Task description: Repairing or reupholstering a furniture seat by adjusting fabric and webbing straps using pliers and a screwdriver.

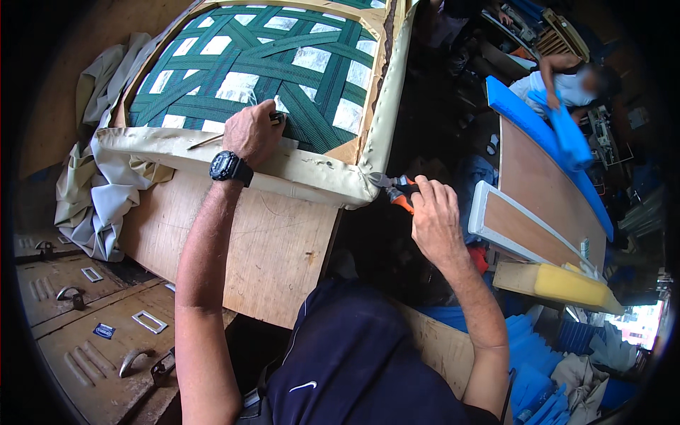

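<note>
Left hand (251, 131) closed around a thin dark-handled tool (234, 134), knuckles resting on the cream-covered edge of the seat frame (312, 173); tool shaft runs out to the hand's left along that edge. Green webbing (283, 64) lies just beyond the hand. Right hand (433, 216) closed on orange-handled pliers (394, 188), their nose touching the frame's corner, just left of the hand. Frame rests on the plywood tabletop (269, 248). Loose cream fabric (99, 191) hangs far left.

One seat frame (283, 64) with green webbing, one pair of pliers (394, 190), one wristwatch (229, 168), two hands, left (253, 131) and right (434, 216), one bench (269, 248), two blue foam pieces (559, 134), one yellow foam block (567, 283)
</note>
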`<state>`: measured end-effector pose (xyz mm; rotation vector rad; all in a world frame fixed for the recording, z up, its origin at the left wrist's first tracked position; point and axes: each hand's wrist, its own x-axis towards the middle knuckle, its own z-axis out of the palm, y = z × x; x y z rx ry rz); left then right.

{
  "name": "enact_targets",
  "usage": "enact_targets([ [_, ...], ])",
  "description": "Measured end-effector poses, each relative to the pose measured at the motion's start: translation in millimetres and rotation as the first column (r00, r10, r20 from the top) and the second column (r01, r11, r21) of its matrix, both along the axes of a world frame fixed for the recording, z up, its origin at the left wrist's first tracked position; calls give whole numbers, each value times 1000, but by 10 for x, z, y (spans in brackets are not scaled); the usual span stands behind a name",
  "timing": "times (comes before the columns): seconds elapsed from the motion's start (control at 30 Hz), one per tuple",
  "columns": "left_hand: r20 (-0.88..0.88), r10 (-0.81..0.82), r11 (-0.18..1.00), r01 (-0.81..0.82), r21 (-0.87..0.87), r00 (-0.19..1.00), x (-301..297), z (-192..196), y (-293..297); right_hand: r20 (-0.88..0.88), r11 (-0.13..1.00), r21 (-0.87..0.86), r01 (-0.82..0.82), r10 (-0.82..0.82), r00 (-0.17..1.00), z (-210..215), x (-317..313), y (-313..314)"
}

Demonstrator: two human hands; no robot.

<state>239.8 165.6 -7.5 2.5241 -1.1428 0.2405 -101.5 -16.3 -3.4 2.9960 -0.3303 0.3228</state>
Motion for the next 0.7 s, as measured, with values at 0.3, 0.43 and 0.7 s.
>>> enact_targets([
  [0.3,-51,23,999,-20,47,998,-32,59,-6,-126,960,-273,-58,24,992,143,188,76],
  [0.43,-36,19,999,-18,43,999,-39,54,-4,-265,938,-335,-86,-6,964,173,207,35],
  [0.7,-37,11,1000,-11,-10,999,-38,42,0,-69,-670,743,-11,-93,993,-622,86,-14],
])
